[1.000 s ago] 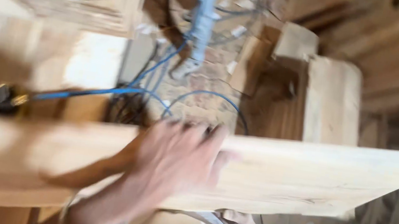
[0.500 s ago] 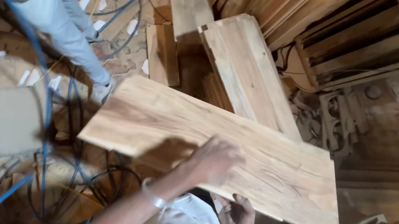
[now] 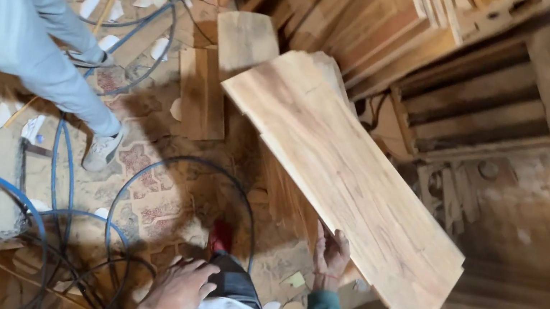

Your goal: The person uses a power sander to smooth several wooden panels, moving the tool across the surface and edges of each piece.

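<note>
Above the littered workshop floor [image 3: 158, 210], a long pale wooden board with reddish grain [image 3: 344, 179] is slanting from upper left to lower right, its far end lying over a stack of similar planks [image 3: 297, 201]. Under its near edge, the right hand [image 3: 331, 256] is pressing up, fingers spread flat rather than clenched. Apart from the board, the left hand [image 3: 178, 289] is resting loosely curled on the person's thigh, grasping nothing. Blue hoses [image 3: 62, 166] are looping nearby; another person's grey-trousered leg [image 3: 36, 53] is standing at left.
</note>
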